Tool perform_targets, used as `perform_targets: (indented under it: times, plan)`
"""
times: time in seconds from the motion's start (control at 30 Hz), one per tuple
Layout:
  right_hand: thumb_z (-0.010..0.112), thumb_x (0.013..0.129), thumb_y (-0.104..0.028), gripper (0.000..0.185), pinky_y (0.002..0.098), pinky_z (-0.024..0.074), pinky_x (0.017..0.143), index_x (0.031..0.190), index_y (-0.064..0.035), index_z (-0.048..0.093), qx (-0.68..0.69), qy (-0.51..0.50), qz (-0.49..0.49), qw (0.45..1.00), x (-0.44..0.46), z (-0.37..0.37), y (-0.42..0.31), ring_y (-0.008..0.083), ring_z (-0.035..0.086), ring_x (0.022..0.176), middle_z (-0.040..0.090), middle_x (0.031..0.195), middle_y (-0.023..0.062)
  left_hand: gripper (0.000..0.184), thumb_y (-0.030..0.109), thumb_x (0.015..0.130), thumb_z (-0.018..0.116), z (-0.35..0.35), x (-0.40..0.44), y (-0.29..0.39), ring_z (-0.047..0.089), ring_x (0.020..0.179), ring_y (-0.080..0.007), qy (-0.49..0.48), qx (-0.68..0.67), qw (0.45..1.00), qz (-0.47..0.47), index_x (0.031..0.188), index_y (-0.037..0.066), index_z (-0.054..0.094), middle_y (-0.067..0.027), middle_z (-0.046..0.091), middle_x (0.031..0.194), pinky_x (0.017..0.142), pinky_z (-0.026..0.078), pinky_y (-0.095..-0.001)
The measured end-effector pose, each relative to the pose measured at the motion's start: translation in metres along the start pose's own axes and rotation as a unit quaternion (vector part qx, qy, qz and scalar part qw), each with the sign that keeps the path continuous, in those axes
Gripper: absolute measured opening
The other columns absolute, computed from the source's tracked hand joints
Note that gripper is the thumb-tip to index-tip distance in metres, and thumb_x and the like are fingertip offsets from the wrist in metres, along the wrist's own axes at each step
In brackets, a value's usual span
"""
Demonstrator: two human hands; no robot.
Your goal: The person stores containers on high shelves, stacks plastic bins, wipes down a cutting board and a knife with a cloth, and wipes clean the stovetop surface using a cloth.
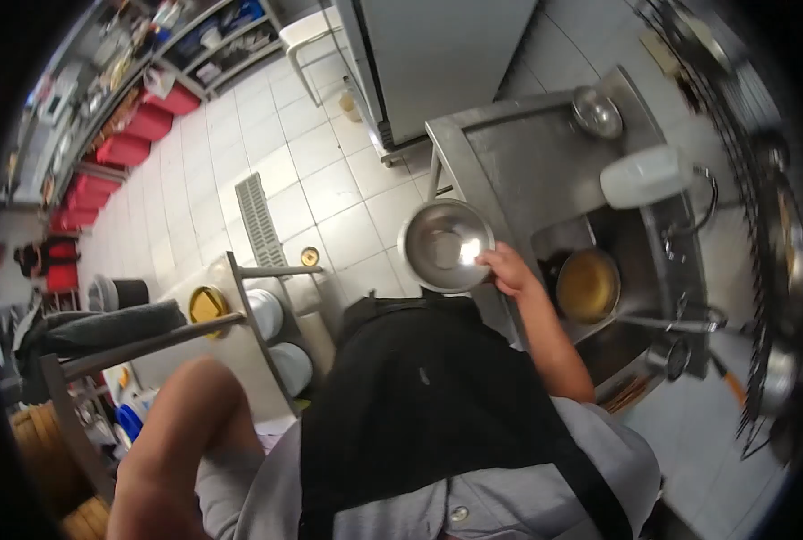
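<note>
In front of the black apron, my right hand (506, 268) grips the rim of a round metal bowl (446, 247), thumb over its right edge. The bowl's inside faces up and looks bare, with a bright reflection. My left arm is bent at the left, and its hand does not show. Right of the bowl, a pan (587, 285) with yellowish liquid sits in the metal sink. A white plastic jug (646, 176) stands by the faucet, and a small metal bowl (597, 112) lies on the steel counter (527, 153).
A metal rail frame (154, 346) with a dark cloth (113, 329) is on the left. Red bins (124, 149) line the far left shelves. A large fridge (437, 63) stands ahead. A wire rack (743, 180) with pans runs along the right.
</note>
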State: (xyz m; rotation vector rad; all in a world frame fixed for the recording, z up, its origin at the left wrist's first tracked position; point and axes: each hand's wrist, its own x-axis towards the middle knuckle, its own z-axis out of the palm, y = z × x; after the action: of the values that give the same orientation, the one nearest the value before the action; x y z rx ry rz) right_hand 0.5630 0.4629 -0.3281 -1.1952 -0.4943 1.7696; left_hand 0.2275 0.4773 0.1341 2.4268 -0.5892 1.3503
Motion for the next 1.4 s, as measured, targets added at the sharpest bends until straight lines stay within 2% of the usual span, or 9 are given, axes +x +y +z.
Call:
perform_targets:
  times: [0.17,0.23,0.33,0.5,0.67,0.9,1.0,1.23,1.4]
  plan:
    - [0.062,0.084,-0.007,0.035,0.0377,0.0559,0.072,0.116,0.003,0.052,-0.135,-0.122,0.071,0.981,0.112,0.072,-0.063,0.0202,0.063,0.084,0.062,0.099,0.0092,0.028,0.028,0.098,0.054,-0.042,-0.023,0.036,0.054,0.065,-0.0119,0.095,0.159,0.963,-0.195,0.094,0.002,0.063,-0.0055,0.061,0.077,0.056,0.045,-0.0297]
    - [0.059,0.084,-0.007,0.036,0.0393,0.0587,0.074,0.117,0.0026,0.053,-0.159,-0.115,0.118,0.974,0.143,0.122,-0.087,0.0215,0.066,0.085,0.064,0.098,0.0098,0.036,0.032,0.102,0.04,-0.065,-0.071,0.055,0.048,0.048,-0.0118,0.36,0.47,0.805,0.036,0.077,0.014,0.058,-0.0018,0.053,0.063,0.045,0.041,-0.0242]
    - [0.056,0.084,-0.007,0.033,0.0413,0.0603,0.074,0.116,0.0038,0.054,-0.174,-0.207,0.152,0.951,0.213,0.163,-0.08,0.0238,0.069,0.083,0.065,0.102,0.0128,0.04,0.035,0.101,0.042,-0.078,-0.14,0.08,0.06,0.061,-0.0248,0.222,0.803,0.51,-0.214,0.083,0.0,0.052,-0.0151,0.06,0.076,0.052,0.053,-0.0332]
    - [0.055,0.085,-0.008,0.038,0.043,0.0606,0.078,0.121,0.0047,0.053,-0.271,-0.26,0.193,0.906,0.299,0.29,-0.074,0.0254,0.069,0.087,0.065,0.104,0.0137,0.09,0.014,0.087,0.07,-0.055,-0.256,0.029,0.043,0.133,-0.0333,0.362,0.658,0.359,-0.554,0.153,0.001,0.011,-0.0234,0.037,0.144,0.105,0.041,-0.0479]
    - [0.056,0.086,-0.008,0.041,0.0441,0.0604,0.078,0.125,0.0029,0.051,-0.337,-0.325,0.227,0.854,0.365,0.418,-0.053,0.025,0.068,0.087,0.065,0.107,0.0136,0.097,0.005,0.083,0.072,-0.1,-0.296,0.006,0.051,0.119,-0.0283,0.489,0.65,0.255,-0.524,0.153,0.001,0.004,-0.019,0.044,0.135,0.097,0.043,-0.0427]
    - [0.06,0.088,-0.012,0.038,0.0457,0.059,0.08,0.123,0.0004,0.051,-0.376,-0.422,0.293,0.771,0.423,0.584,0.001,0.0249,0.067,0.091,0.063,0.109,0.0135,0.019,0.003,0.09,0.065,-0.145,-0.361,-0.006,0.062,0.1,-0.0245,0.514,0.684,0.164,-0.491,0.107,-0.006,0.063,-0.0133,0.066,0.107,0.09,0.048,-0.0385]
    - [0.06,0.089,-0.012,0.04,0.0464,0.0582,0.084,0.125,-0.0006,0.048,-0.404,-0.479,0.311,0.715,0.435,0.654,0.034,0.0258,0.064,0.1,0.06,0.115,0.0142,0.02,0.005,0.09,0.064,-0.122,-0.409,-0.022,0.064,0.099,-0.0295,0.342,0.783,0.037,-0.518,0.107,-0.004,0.065,-0.0154,0.068,0.104,0.092,0.047,-0.0408]
    - [0.06,0.09,-0.011,0.034,0.0396,0.0629,0.074,0.119,0.0008,0.046,-0.467,-0.602,0.365,0.536,0.441,0.775,0.123,0.0243,0.064,0.086,0.057,0.104,0.0121,0.031,0.008,0.087,0.066,-0.097,-0.492,-0.082,0.063,0.104,-0.0292,0.684,0.462,-0.098,-0.556,0.117,-0.001,0.064,-0.0187,0.066,0.11,0.087,0.049,-0.0402]
    - [0.058,0.09,-0.009,0.035,0.0389,0.0641,0.07,0.12,0.0022,0.043,-0.467,-0.668,0.379,0.439,0.402,0.836,0.182,0.0259,0.066,0.081,0.058,0.106,0.0156,0.056,0.015,0.089,0.068,-0.113,-0.5,-0.088,0.05,0.119,-0.0348,0.572,0.624,-0.199,-0.494,0.138,0.0,0.044,-0.0212,0.05,0.128,0.095,0.045,-0.043]
